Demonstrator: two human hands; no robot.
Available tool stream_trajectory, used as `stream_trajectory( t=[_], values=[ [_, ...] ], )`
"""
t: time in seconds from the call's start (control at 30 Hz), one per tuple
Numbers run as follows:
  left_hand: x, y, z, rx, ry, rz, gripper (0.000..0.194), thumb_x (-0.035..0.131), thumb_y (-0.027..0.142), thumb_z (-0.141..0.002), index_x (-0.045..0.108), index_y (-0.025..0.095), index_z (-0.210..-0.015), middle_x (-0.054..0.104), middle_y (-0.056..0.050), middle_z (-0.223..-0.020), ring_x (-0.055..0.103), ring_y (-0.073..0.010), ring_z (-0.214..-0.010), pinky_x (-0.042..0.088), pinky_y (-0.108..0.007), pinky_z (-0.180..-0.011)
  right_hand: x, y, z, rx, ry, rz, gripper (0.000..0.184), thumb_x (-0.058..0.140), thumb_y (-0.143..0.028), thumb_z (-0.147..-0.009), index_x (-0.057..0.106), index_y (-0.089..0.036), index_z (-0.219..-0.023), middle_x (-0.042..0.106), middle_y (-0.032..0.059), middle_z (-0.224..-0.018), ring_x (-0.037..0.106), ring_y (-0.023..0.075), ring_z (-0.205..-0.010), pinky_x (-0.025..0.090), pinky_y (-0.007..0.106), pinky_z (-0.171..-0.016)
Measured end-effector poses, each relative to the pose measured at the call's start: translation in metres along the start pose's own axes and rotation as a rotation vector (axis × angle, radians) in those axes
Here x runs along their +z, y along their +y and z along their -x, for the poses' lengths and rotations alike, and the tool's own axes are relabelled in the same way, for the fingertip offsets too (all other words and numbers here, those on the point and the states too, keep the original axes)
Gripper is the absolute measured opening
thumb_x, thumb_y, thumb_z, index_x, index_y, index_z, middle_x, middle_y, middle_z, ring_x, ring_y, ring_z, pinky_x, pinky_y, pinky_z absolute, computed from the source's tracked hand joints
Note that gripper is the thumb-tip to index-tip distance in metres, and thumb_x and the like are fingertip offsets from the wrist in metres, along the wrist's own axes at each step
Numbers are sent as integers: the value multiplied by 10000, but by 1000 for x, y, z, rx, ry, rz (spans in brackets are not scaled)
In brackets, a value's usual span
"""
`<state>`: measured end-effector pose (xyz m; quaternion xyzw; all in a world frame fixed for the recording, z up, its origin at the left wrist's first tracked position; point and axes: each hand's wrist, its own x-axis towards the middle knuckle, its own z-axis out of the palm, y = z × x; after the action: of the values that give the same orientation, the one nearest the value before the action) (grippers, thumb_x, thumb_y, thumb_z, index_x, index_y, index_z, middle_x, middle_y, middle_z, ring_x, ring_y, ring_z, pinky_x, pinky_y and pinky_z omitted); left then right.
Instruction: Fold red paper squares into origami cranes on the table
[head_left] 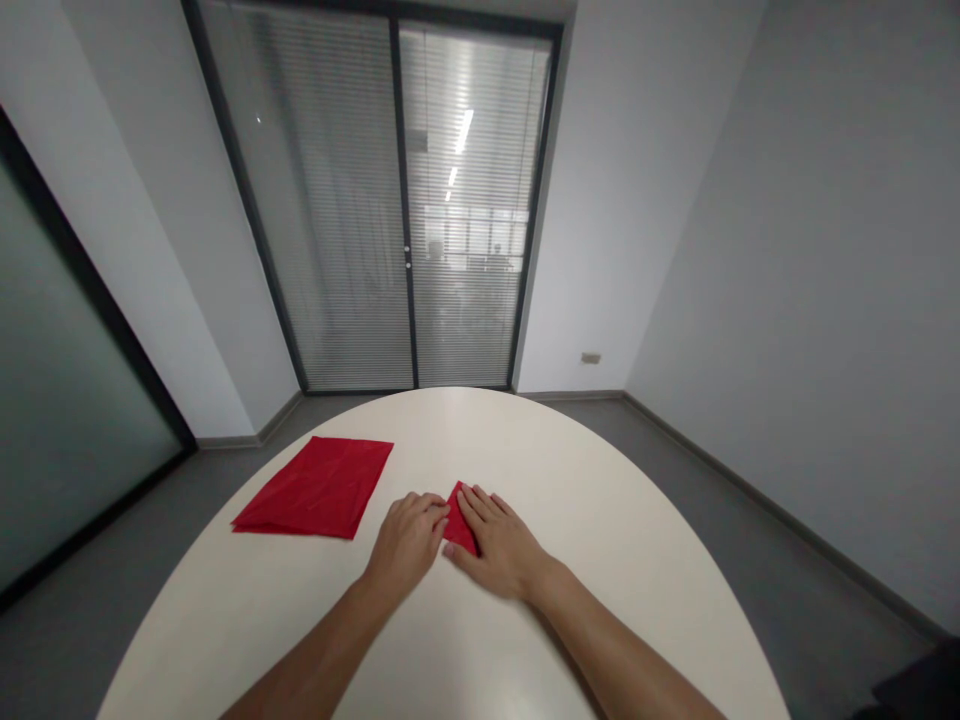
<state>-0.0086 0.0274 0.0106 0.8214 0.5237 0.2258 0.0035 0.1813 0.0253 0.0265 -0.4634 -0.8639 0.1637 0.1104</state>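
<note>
A small folded red piece lies on the white round table right in front of me. My right hand lies flat on it with the fingers stretched out, covering most of it. My left hand rests beside it on the left, fingers curled, their tips touching the piece's left edge. Only a narrow red strip shows between the two hands.
A stack of flat red sheets lies on the table to the left of my hands. Beyond the table's far edge are a grey floor, glass doors with blinds and white walls.
</note>
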Motion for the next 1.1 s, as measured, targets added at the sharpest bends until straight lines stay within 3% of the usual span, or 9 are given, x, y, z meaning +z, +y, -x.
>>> stream_trajectory(
  t=[0.47,0.63,0.77,0.9,1.1],
  values=[
    [1,-1,0,21,-6,10,150,557,163,-935,691,210,-987,712,-31,-986,607,-223,-946,467,-364,-873,0,17,-2,-120,132,-72,729,642,-499,-863,439,-166,-1479,399,168,-1551,364,345,-1434,286,536,-1173],
    [-2,1,0,19,1,23,166,529,152,-930,681,209,-964,705,-39,-956,606,-224,-918,469,-365,-843,-2,21,-6,-239,229,-133,510,729,-395,-815,617,-189,-1268,593,136,-1359,524,297,-1283,391,470,-1113],
    [-6,5,2,35,15,64,172,542,138,-882,667,204,-981,682,-44,-974,593,-225,-945,466,-365,-872,-4,21,-6,-280,258,-138,402,719,-294,-816,653,-198,-1201,656,113,-1245,589,269,-1173,447,432,-1054],
    [-10,7,4,65,7,91,233,610,164,-821,657,214,-1044,672,-44,-1024,585,-237,-981,468,-381,-894,-5,23,-6,-249,248,-127,393,681,-268,-837,662,-214,-1226,676,105,-1256,566,304,-1242,389,498,-1107],
    [-10,5,4,99,3,98,187,576,192,-884,662,209,-1049,687,-48,-1041,591,-233,-985,480,-385,-889,-4,31,-7,-218,265,-166,334,616,-253,-876,695,-222,-1198,714,90,-1210,563,293,-1269,406,464,-1097]
  ],
)
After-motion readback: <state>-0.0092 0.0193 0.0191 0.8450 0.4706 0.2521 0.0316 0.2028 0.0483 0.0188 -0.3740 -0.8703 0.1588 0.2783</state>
